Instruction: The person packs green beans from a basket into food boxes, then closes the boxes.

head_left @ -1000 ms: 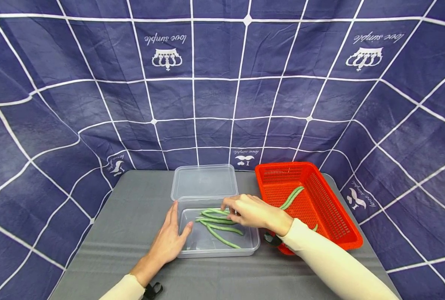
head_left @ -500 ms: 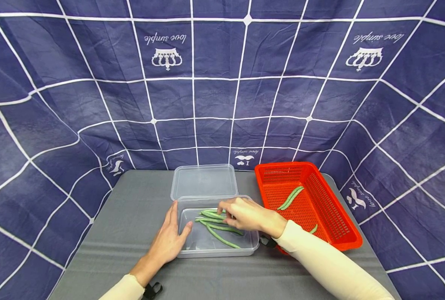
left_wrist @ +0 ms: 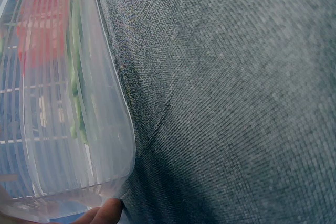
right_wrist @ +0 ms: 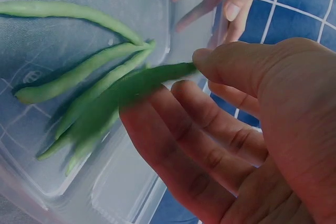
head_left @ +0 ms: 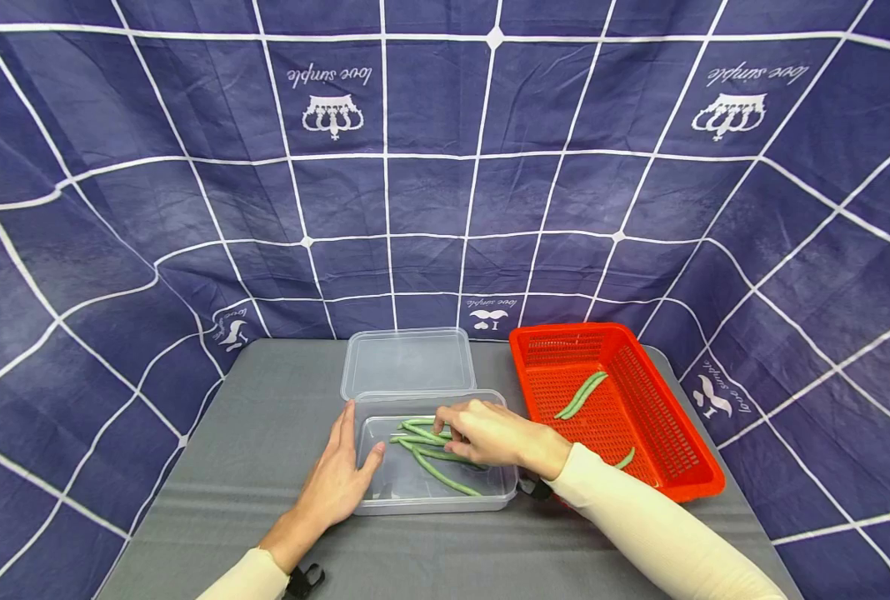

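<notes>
My right hand (head_left: 490, 433) is over the right part of a clear plastic container (head_left: 433, 506). Between its thumb and fingers it pinches a green bean (right_wrist: 157, 78), best seen in the right wrist view. Several other green beans (head_left: 445, 478) lie below it on the container's floor, mostly pointing left to right. My left hand (head_left: 337, 473) rests along the container's left side, fingers extended and thumb over the near-left rim. In the left wrist view only fingertips (left_wrist: 107, 212) show, at the container's corner.
A red perforated basket (head_left: 703, 467) stands to the right, with a few green beans (head_left: 582, 396) inside, partly behind my right forearm. Behind the container lies its clear lid (head_left: 409, 365). Blue gridded cloth (head_left: 430, 200) hangs around the grey table (head_left: 212, 508).
My right hand has shifted slightly left over the container, then stayed nearly still. The beans in the basket show more fully now. My left hand and the container have not moved.
</notes>
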`<control>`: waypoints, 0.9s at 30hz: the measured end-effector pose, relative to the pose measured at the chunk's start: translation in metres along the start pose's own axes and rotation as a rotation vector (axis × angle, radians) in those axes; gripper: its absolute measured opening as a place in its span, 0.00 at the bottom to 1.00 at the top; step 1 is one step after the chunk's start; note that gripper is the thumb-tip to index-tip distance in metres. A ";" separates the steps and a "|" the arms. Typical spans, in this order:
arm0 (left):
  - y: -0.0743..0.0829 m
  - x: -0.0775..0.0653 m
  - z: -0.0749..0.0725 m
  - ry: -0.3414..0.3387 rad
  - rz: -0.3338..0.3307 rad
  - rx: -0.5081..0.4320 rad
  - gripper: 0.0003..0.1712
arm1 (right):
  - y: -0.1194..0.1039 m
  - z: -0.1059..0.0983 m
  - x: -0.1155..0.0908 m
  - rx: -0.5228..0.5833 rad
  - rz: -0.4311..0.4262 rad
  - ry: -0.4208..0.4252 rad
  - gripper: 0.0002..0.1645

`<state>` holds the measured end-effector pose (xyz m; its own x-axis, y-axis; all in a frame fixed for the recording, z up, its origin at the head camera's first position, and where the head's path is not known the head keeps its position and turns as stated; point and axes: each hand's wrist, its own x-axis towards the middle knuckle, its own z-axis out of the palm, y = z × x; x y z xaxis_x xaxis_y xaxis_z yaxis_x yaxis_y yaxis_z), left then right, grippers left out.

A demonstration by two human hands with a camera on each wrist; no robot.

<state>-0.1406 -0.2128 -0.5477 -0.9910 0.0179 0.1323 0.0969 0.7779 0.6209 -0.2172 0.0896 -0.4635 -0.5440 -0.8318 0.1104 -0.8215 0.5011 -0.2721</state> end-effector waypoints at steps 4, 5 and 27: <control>0.000 0.000 0.000 -0.004 -0.002 0.003 0.57 | 0.001 0.002 0.000 0.002 0.001 0.001 0.15; 0.000 0.000 0.000 -0.004 -0.003 0.004 0.57 | 0.001 0.002 0.000 0.002 0.002 0.002 0.15; 0.001 0.000 -0.001 0.001 -0.004 -0.002 0.56 | 0.014 -0.013 -0.025 -0.025 0.098 0.061 0.09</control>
<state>-0.1402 -0.2126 -0.5468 -0.9913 0.0141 0.1312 0.0935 0.7764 0.6232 -0.2174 0.1205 -0.4579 -0.6309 -0.7627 0.1424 -0.7672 0.5859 -0.2610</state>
